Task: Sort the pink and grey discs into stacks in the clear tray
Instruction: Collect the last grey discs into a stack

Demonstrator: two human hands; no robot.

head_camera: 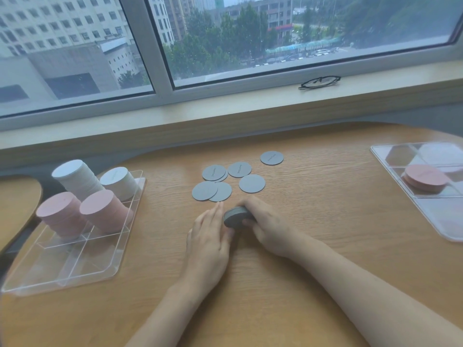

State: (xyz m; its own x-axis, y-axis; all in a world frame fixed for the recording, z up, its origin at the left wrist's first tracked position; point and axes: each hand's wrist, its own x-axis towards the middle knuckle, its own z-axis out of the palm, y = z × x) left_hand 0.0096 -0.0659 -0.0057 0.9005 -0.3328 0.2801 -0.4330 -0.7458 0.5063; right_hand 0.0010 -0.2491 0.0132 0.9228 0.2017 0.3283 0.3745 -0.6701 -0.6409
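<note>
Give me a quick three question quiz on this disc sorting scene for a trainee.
1. True or false: the right hand holds a small stack of grey discs on the table.
2. Which colour are the loose discs lying flat beyond the hands? A pink, B grey, C white.
3. Fill in: the left tray holds two pink stacks and two ___ stacks.

Key: 1 true; 2 B; 3 white.
</note>
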